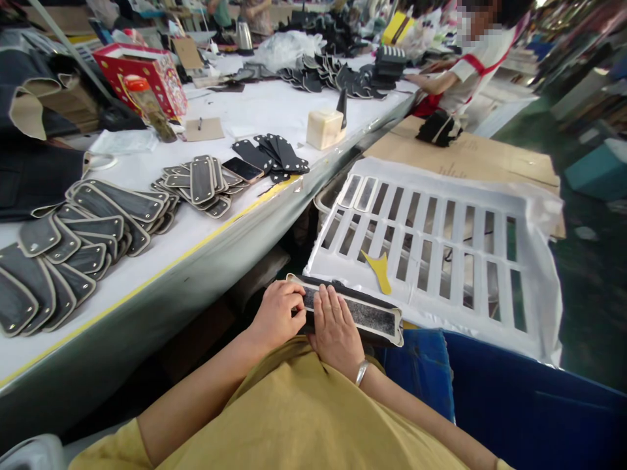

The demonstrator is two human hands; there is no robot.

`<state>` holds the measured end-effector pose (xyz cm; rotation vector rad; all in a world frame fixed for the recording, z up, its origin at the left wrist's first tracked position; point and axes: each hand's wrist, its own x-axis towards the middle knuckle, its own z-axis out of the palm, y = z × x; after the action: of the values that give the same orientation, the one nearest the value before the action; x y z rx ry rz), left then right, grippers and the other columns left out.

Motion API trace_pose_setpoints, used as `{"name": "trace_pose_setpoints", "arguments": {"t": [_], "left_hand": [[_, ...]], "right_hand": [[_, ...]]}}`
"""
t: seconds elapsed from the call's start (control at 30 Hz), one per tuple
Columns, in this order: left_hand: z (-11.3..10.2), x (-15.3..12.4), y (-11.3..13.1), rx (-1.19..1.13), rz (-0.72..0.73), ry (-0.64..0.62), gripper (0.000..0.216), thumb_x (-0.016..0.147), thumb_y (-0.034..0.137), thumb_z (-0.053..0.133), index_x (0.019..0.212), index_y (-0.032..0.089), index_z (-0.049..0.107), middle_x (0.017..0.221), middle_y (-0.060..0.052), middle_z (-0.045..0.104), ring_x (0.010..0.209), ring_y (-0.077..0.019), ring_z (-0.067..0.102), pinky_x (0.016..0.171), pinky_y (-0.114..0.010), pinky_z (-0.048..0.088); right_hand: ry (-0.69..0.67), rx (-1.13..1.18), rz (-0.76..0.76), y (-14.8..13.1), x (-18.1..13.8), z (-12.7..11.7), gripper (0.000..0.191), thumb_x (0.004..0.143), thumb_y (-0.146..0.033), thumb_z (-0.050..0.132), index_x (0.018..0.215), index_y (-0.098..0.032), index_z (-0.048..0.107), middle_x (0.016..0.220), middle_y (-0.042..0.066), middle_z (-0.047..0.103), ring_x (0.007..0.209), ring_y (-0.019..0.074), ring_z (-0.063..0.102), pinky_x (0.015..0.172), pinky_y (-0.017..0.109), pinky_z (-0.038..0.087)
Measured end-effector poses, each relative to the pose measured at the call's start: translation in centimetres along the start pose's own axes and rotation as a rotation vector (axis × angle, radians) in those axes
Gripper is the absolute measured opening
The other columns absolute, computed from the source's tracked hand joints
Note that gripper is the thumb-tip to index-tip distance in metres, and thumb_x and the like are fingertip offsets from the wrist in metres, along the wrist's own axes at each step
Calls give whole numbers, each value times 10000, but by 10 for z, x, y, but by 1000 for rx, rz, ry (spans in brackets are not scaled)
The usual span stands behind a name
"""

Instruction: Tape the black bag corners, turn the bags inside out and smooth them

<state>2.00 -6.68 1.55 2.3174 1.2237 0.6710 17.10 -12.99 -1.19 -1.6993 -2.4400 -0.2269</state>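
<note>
A long dark strap piece with a pale edge (365,316) lies across my lap, just below a white slotted stencil sheet (441,241). My left hand (277,313) is curled, pinching the strap piece's left end. My right hand (336,326), a bangle at its wrist, presses flat on the piece's middle with the fingers together. A small yellow scraper (379,269) rests on the stencil sheet just beyond my hands.
Rows of similar dark pieces (73,241) and a phone (242,169) lie on the long white table (210,241) to my left. A pale block (324,128) and red box (142,75) stand farther back. Another person (465,72) works at the far end. A blue bin (514,398) is at right.
</note>
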Motion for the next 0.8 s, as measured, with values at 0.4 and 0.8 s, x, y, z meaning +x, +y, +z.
{"name": "trace_pose_setpoints", "arguments": {"t": [0.4, 0.8], "left_hand": [[-36, -15, -50, -185, 109, -110, 75, 777, 229, 611, 848, 209, 625, 1262, -57, 482, 1181, -214, 436, 1011, -377, 371], [-20, -5, -34, -111, 42, -17, 137, 699, 62, 528, 625, 175, 505, 1171, -55, 520, 1101, -206, 473, 965, -364, 392]], "right_hand": [[-32, 77, -56, -7, 20, 2, 799, 756, -430, 617, 1345, 27, 329, 1443, 239, 223, 1352, 346, 137, 1087, 473, 190], [-48, 77, -70, -14, 30, 2, 781, 787, -476, 569, 1344, 22, 341, 1443, 225, 238, 1347, 339, 163, 1089, 462, 192]]}}
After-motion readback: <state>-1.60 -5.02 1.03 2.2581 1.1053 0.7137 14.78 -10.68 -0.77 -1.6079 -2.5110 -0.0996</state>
